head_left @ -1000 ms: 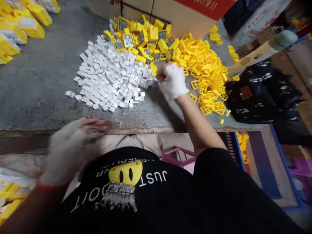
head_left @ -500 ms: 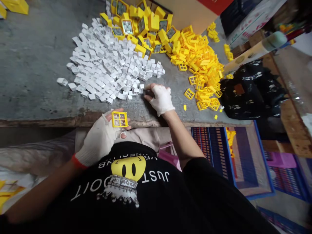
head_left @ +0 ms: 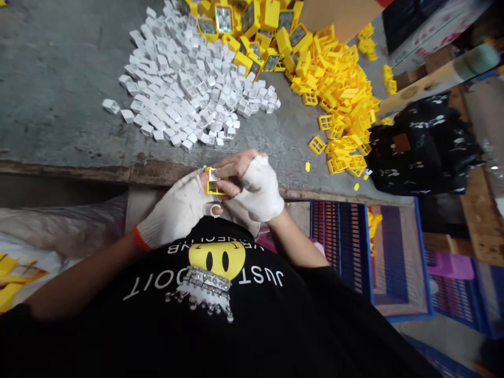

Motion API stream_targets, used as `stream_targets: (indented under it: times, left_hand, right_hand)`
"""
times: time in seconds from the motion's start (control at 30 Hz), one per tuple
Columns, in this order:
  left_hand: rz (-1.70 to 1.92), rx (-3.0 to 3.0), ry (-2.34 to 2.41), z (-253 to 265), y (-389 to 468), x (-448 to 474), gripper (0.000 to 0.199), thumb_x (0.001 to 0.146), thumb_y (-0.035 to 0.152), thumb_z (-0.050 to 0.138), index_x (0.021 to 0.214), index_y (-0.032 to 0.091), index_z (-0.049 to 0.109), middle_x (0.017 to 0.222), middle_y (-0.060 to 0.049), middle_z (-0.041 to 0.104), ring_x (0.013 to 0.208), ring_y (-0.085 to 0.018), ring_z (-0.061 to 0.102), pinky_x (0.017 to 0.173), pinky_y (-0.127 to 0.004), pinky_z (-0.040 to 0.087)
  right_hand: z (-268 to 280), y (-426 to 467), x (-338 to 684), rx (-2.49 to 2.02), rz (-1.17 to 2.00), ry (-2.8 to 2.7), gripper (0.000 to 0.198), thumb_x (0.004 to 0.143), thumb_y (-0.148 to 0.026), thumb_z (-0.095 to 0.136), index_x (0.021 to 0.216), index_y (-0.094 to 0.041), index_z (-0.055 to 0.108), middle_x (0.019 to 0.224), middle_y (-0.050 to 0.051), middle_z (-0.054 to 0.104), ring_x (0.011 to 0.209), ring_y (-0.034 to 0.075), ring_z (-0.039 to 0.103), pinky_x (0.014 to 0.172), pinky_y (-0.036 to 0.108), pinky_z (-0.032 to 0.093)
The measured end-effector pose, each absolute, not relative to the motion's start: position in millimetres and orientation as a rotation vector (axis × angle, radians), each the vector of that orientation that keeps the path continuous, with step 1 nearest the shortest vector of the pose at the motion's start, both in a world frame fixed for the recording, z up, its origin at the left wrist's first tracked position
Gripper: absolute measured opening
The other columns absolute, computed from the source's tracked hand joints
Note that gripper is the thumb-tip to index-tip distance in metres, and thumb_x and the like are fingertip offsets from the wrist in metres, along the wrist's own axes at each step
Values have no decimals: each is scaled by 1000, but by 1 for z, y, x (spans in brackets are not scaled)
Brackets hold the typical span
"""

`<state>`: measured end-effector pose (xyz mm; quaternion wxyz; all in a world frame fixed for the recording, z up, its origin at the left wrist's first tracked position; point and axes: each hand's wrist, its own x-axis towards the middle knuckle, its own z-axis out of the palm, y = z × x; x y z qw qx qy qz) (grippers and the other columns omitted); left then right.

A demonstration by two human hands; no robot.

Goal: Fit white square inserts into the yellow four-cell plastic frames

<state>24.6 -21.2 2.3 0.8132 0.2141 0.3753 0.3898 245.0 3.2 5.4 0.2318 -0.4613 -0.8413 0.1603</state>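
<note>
Your left hand [head_left: 179, 207] pinches the frame [head_left: 213, 181] in its fingers, by the near tabletop [head_left: 71, 105] edge; your right hand [head_left: 258, 184] crowds it, grip unclear. You're seemingly fitting a white piece [head_left: 213, 174]; seating it likely calls for square, even pressure.

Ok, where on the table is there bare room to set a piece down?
The widest free patch is the tabletop left of the white pieces. A smaller gap runs between them and the yellow frames, beyond the right hand. Crowded: the back, where yellow blocks meet both heaps, and the right, where frames lie close to the black bag.
</note>
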Motion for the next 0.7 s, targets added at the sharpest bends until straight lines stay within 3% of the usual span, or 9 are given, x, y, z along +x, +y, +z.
stream_targets:
  times: [0.17, 0.3, 0.43, 0.53, 0.63, 0.7]
  left_hand:
    - [846, 393, 854, -5, -23, 19, 32, 105, 47, 97, 129, 28, 85, 121, -9, 88, 103, -29, 83, 70, -33, 60]
    - [893, 287, 952, -4, -21, 18, 20, 115, 41, 83, 126, 25, 81, 106, -7, 85, 82, -22, 77, 66, -28, 63]
    - [913, 227, 1033, 4, -17, 22, 17, 120, 32, 70, 128, 22, 81, 108, -8, 85, 75, -20, 76, 59, -26, 62]
    - [924, 213, 1091, 10, -15, 24, 16, 120, 29, 69, 127, 21, 82, 109, -8, 85, 75, -19, 77, 57, -25, 62]
    - [906, 235, 1099, 11, -14, 24, 17, 120, 28, 70, 126, 20, 83, 106, -9, 84, 75, -19, 77, 58, -24, 62]
    - [887, 257, 1078, 8, -14, 26, 18, 120, 29, 71, 127, 20, 85, 107, -10, 84, 76, -20, 78, 59, -25, 62]
  right_hand:
    - [-4, 8, 250, -1180, 441, -2363, 41, 129, -50, 57, 141, -35, 93, 154, 8, 89, 134, 32, 79, 121, 56, 58]
    - [-16, 64, 270, -1552, 260, -2237, 36, 124, -38, 62, 148, -32, 88, 154, 13, 87, 148, 38, 74, 129, 62, 55]
    - [-16, 111, 269, -1770, 180, -2282, 23, 115, -27, 72, 133, -26, 87, 139, 14, 90, 144, 41, 75, 132, 67, 50]
    - [-11, 112, 270, -1800, 233, -2239, 14, 111, -22, 74, 117, -24, 86, 125, 11, 92, 133, 37, 80, 129, 62, 53]
    - [-13, 94, 283, -1890, 433, -2085, 4, 106, -24, 81, 103, -23, 84, 108, 6, 91, 110, 31, 83, 115, 51, 60]
    - [-18, 82, 293, -1951, 598, -1979, 8, 104, -28, 84, 97, -24, 83, 99, 3, 89, 100, 29, 82, 102, 45, 62]
